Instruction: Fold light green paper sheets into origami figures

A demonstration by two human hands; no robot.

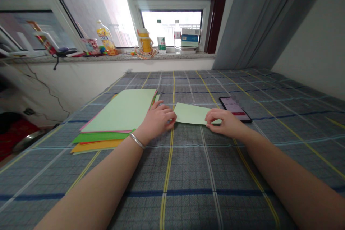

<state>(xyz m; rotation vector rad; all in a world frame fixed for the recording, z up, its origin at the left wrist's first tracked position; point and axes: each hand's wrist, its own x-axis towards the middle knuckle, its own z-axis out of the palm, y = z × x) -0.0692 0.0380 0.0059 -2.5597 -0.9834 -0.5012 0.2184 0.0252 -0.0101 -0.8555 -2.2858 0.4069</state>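
A pale green piece of paper (192,113), rectangular, lies or hovers just above the checked cloth between my hands. My left hand (161,118), with a silver bracelet at the wrist, pinches its left end. At its right end my right hand (222,120) grips the near corner between thumb and fingers. Left of my left hand is a stack of coloured paper (121,109), pale green on top, with pink, bright green and orange sheets sticking out below. Behind my right hand a phone (235,109) lies with its screen lit.
A grey checked cloth (188,172) covers the bed-like surface. Along the windowsill (124,57) stand an orange drink bottle (105,39), a yellow cup (145,41), two clear bottles (177,36) and stacked boxes (190,38). A grey curtain (250,18) hangs at the right.
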